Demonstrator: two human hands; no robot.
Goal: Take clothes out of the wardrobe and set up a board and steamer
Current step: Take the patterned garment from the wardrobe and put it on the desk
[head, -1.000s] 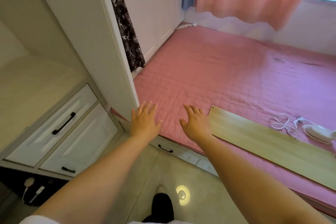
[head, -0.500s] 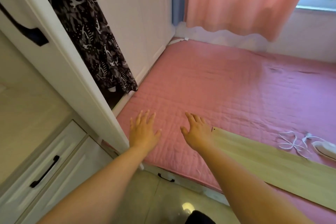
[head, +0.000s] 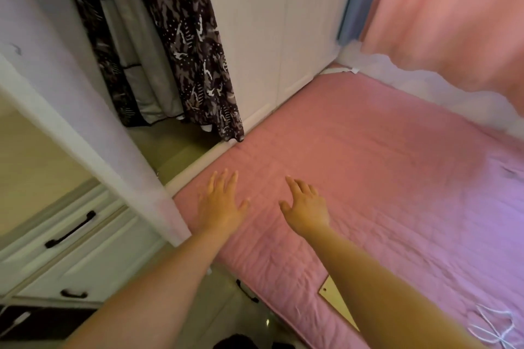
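Note:
Both my hands reach forward over the pink quilted bed [head: 382, 178], empty and with fingers spread: my left hand [head: 219, 202] near the bed's left edge, my right hand [head: 304, 207] beside it. Ahead to the left the wardrobe stands open. A black-and-white patterned garment [head: 195, 45] and a grey garment [head: 136, 59] hang inside it, well beyond my fingertips. A corner of the pale wooden board [head: 336, 303] shows on the bed under my right forearm. A white cord [head: 493, 326] lies on the bed at the bottom right; the steamer itself is out of view.
The open white wardrobe door [head: 85, 127] juts toward me on the left. White drawers with black handles [head: 71, 229] sit below it. A pink curtain [head: 453, 14] hangs at the back right. The white wardrobe front [head: 278, 37] borders the bed.
My view has swung up and left, so the hanging clothes fill more of the frame and the board and steamer have slid mostly out at the bottom right. My hands stay spread and empty.

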